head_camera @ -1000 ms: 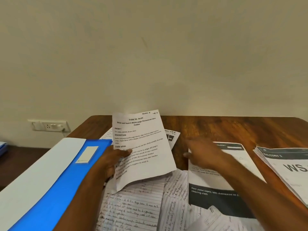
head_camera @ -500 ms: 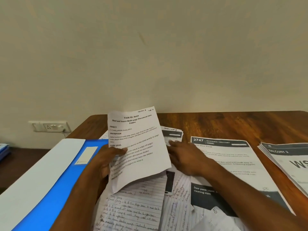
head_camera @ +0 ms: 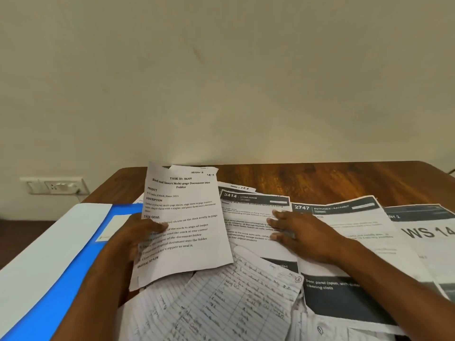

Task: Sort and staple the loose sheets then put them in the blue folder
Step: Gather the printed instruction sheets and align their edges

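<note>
My left hand grips a printed sheet headed "TASK ID: 3649" and holds it tilted up above the desk, thumb on its face. My right hand lies with straight fingers flat on a sheet headed "3414 LIVING ROOM". To its right lies the "2747 ENTRANCE / BALCONY" sheet. Handwritten lined pages are spread at the near edge. The blue folder lies open at the left with a white flap. No stapler is in view.
A stack marked "WS 14" sits at the right. The wooden desk runs back to a plain wall. A wall socket is at the left, beyond the desk's corner.
My right hand has drawn the "3414" sheet out from behind the held page toward me. The held page has tilted slightly; my left hand keeps its grip.
</note>
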`<state>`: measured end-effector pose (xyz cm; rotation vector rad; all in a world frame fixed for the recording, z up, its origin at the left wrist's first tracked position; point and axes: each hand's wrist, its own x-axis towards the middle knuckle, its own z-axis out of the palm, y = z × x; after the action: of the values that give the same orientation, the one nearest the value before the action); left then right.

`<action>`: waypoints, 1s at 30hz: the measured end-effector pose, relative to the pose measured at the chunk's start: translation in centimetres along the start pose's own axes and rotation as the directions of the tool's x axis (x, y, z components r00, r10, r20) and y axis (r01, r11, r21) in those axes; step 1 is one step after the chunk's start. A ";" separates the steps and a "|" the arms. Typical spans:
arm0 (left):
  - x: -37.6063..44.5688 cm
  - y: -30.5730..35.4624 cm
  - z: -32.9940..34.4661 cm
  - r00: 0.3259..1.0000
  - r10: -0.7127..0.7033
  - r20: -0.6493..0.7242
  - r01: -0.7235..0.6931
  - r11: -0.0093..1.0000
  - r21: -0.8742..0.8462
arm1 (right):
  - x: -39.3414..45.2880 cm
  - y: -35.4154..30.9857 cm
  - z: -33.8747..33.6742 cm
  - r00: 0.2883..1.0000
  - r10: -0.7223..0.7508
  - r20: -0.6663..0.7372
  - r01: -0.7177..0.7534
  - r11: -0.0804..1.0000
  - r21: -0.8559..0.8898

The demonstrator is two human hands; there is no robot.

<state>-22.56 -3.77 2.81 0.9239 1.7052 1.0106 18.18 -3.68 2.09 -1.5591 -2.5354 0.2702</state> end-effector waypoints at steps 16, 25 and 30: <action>0.4 -0.4 1.4 0.996 0.086 0.027 -0.085 0.996 -0.029 | 3.7 1.0 1.8 0.886 0.421 -0.192 -0.293 0.831 0.472; 0.5 -0.8 1.2 0.995 0.096 0.022 -0.095 0.995 -0.040 | 4.4 0.8 1.0 0.773 0.586 -0.244 -0.081 0.473 0.878; 0.9 -0.8 1.2 0.993 0.112 0.037 -0.110 0.993 -0.044 | 4.4 1.8 0.9 0.784 0.597 -0.167 -0.022 0.297 0.955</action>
<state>-21.82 -3.04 1.47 1.0135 1.6088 1.0906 17.63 0.95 0.97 -1.3013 -1.1130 0.9979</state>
